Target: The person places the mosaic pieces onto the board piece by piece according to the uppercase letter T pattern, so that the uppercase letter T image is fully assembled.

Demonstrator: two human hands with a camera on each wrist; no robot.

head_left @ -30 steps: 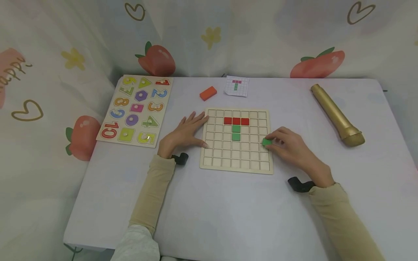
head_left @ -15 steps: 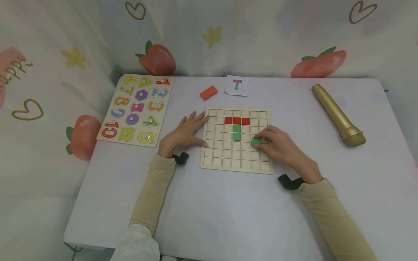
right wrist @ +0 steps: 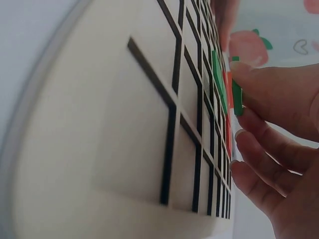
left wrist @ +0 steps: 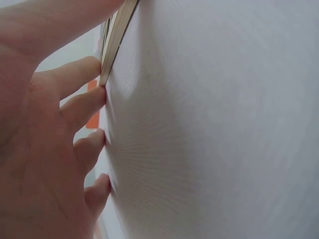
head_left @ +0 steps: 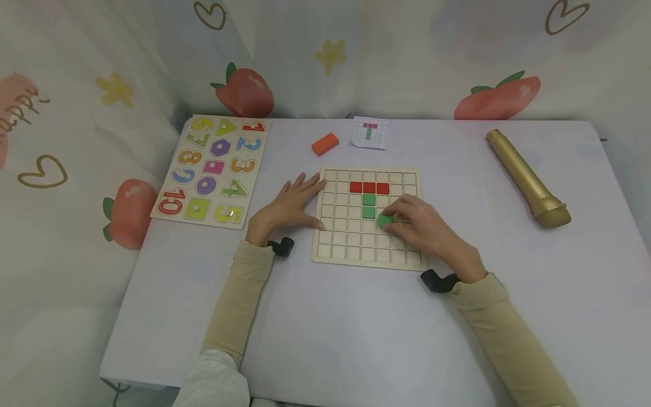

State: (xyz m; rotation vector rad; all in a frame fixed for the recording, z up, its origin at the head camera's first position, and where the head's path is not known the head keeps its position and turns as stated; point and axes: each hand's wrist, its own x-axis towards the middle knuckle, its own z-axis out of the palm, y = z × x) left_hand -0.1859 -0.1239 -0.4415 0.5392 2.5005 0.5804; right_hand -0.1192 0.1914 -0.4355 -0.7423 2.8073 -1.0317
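Observation:
A pale wooden grid board point(head_left: 346, 254) lies in the middle of the table. Red square tiles point(head_left: 369, 187) form a short row in its upper part, with two green tiles point(head_left: 368, 206) in a column under the middle one. My right hand point(head_left: 422, 226) pinches another green tile point(right wrist: 237, 87) between thumb and finger, just over the board, to the right of the lower green tile. Spread out at the board's left edge, my left hand point(head_left: 290, 206) touches that edge with thumb and fingertips point(left wrist: 84, 104).
Behind the board lie an orange block point(head_left: 325, 144) and a paper card point(head_left: 369, 133) printed with a T of coloured squares. A number-and-shape puzzle board point(head_left: 211, 172) is at the left. At the right rests a gold microphone-shaped object point(head_left: 529, 180).
My right hand has carried the green tile leftward from the board's right edge to beside the green column. The left hand has stayed at the left edge.

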